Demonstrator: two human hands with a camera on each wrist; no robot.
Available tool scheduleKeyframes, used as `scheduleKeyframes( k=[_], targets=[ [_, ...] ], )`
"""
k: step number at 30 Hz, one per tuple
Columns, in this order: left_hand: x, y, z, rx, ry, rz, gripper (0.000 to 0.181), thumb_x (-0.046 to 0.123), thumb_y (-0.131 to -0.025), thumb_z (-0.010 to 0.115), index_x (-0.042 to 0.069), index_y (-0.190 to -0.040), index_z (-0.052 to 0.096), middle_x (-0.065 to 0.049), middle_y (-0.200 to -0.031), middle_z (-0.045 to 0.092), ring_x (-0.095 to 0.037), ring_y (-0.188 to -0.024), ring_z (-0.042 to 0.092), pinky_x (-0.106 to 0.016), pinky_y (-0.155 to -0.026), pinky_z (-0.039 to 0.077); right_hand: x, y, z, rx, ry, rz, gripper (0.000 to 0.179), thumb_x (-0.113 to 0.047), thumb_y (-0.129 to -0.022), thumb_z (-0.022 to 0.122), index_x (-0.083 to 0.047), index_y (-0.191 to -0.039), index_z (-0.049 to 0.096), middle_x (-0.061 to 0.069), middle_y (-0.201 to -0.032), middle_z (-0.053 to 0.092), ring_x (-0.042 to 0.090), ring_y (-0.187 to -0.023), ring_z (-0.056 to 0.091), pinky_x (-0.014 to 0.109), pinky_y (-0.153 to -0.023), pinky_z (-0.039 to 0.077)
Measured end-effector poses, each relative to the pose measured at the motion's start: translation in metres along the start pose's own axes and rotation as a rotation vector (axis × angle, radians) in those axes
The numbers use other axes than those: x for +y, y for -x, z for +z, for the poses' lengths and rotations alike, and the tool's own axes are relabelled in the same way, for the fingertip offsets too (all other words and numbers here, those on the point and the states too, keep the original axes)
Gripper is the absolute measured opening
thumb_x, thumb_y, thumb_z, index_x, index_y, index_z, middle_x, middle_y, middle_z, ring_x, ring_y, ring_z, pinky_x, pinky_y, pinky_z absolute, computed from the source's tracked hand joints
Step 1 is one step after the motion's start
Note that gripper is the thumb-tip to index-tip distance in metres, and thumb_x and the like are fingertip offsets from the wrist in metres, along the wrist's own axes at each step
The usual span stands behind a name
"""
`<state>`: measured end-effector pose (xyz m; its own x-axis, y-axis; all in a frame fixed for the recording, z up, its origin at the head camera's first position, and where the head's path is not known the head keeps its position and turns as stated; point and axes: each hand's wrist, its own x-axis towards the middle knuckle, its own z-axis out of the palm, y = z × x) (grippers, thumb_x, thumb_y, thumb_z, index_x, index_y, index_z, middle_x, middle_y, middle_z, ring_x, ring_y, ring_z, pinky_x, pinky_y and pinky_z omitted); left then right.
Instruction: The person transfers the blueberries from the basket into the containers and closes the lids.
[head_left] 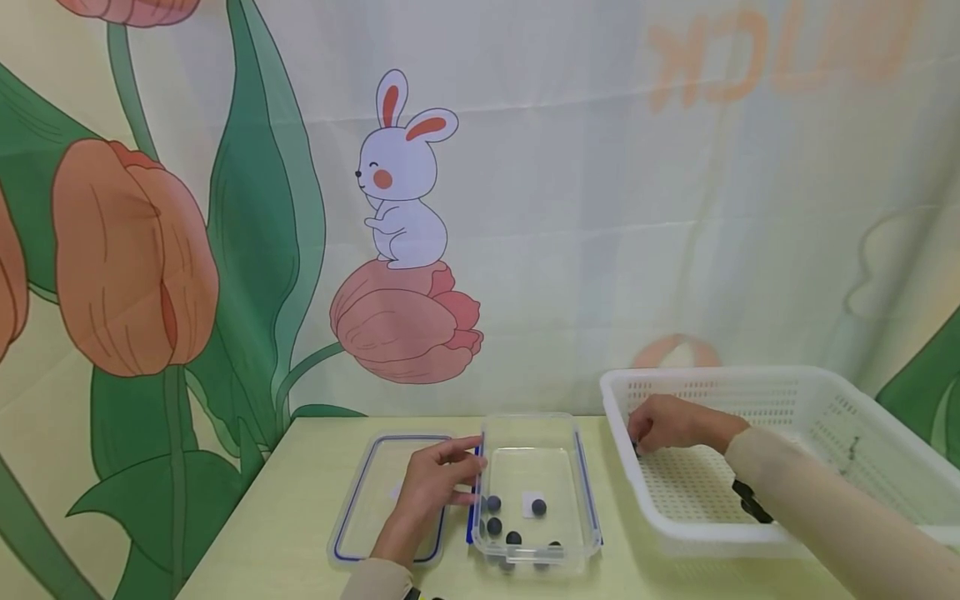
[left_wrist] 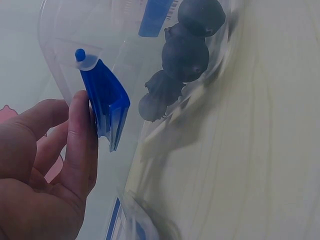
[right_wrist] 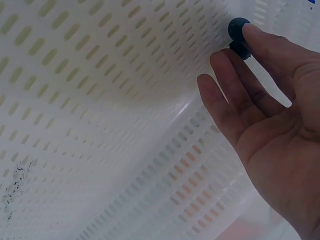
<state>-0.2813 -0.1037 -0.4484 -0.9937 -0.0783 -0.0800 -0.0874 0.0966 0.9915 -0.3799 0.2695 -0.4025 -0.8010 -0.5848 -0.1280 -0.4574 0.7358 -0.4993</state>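
Several dark blueberries [head_left: 494, 526] lie in a clear plastic food box [head_left: 528, 442] with blue side latches, in the middle of the table. My left hand [head_left: 438, 482] touches the box's left wall, its fingers fairly straight beside a blue latch [left_wrist: 106, 102] in the left wrist view. Inside the white slotted basket [head_left: 720, 533], at its left wall, my right hand [head_left: 667, 423] pinches a blueberry [right_wrist: 239, 29] between thumb and fingers. Another dark piece shows just under that berry, partly hidden by the fingers; whether it is a second berry I cannot tell.
The box's clear lid [head_left: 352, 517] with a blue seal lies flat left of the box, partly behind my left hand. A printed curtain [head_left: 555, 250] hangs behind the pale table [head_left: 262, 533]. Dark marks [head_left: 853, 448] show towards the basket's right side.
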Motion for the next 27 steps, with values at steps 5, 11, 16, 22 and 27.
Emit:
scheduleKeyframes(
  k=[5, 11, 16, 22, 27],
  targets=[
    [-0.001, 0.0, 0.0, 0.0, -0.001, 0.0, 0.038, 0.013, -0.095, 0.082, 0.011, -0.133, 0.076, -0.01, -0.106, 0.069, -0.019, -0.086, 0.071, -0.032, -0.067, 0.065, -0.003, 0.002, -0.001, 0.015, 0.033, -0.001, 0.014, 0.005, -0.085, 0.082, -0.008, -0.089, 0.077, -0.001, -0.086, 0.071, 0.014, -0.077, 0.058, 0.03, -0.071, 0.054],
    [-0.001, 0.0, 0.001, 0.012, -0.008, -0.012, 0.036, 0.013, -0.095, 0.081, 0.013, -0.132, 0.077, -0.01, -0.105, 0.068, -0.02, -0.086, 0.071, -0.032, -0.067, 0.065, -0.004, 0.006, -0.004, 0.012, 0.024, -0.006, 0.013, 0.006, -0.084, 0.081, -0.004, -0.089, 0.074, 0.0, -0.088, 0.071, 0.013, -0.078, 0.058, 0.029, -0.07, 0.054],
    [0.0, 0.0, 0.001, 0.003, -0.007, 0.01, 0.039, 0.013, -0.096, 0.082, 0.011, -0.134, 0.075, -0.009, -0.105, 0.068, -0.018, -0.086, 0.07, -0.032, -0.066, 0.065, -0.003, 0.01, -0.012, 0.049, -0.031, -0.047, 0.012, 0.005, -0.086, 0.079, -0.002, -0.094, 0.076, 0.001, -0.092, 0.073, 0.014, -0.082, 0.064, 0.03, -0.072, 0.058],
    [0.0, 0.001, 0.0, -0.006, -0.002, 0.022, 0.04, 0.014, -0.096, 0.082, 0.01, -0.134, 0.075, -0.009, -0.104, 0.068, -0.017, -0.086, 0.07, -0.032, -0.066, 0.065, -0.009, 0.021, -0.027, 0.096, -0.15, -0.094, 0.012, 0.002, -0.094, 0.075, 0.003, -0.106, 0.075, 0.009, -0.102, 0.075, 0.022, -0.093, 0.071, 0.033, -0.078, 0.061],
    [-0.001, 0.0, 0.0, -0.005, 0.0, 0.022, 0.039, 0.013, -0.095, 0.082, 0.01, -0.134, 0.075, -0.009, -0.104, 0.068, -0.017, -0.085, 0.07, -0.032, -0.066, 0.065, -0.02, 0.03, -0.041, 0.189, -0.139, -0.097, 0.016, -0.004, -0.097, 0.075, 0.003, -0.111, 0.075, 0.008, -0.107, 0.076, 0.023, -0.096, 0.072, 0.032, -0.078, 0.061]
  ],
)
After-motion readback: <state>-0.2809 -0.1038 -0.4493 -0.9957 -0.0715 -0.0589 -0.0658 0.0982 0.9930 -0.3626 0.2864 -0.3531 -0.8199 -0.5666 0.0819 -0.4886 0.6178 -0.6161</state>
